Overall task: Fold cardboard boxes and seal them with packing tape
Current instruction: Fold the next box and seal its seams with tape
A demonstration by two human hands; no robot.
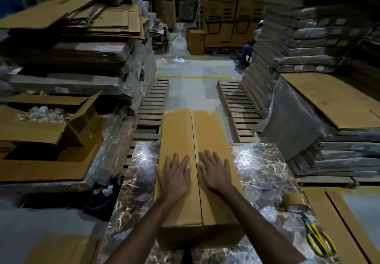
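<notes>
A long brown cardboard box (191, 134) lies lengthwise on the marble-patterned table (265, 173), its far end sticking out past the table edge. Its two top flaps are folded down and meet at a seam along the middle. My left hand (174, 173) lies flat with spread fingers on the left flap. My right hand (213, 171) lies flat on the right flap, just across the seam. A roll of brown packing tape (293, 202) stands on the table's right side, with yellow-handled scissors (317, 237) beside it.
Flattened cardboard (337, 101) lies on wrapped stacks at the right, and more is piled high at the left. An open box of small items (47, 117) sits at the left. Wooden pallets (152, 111) flank the floor aisle ahead. A seated person (246, 51) is at the far right.
</notes>
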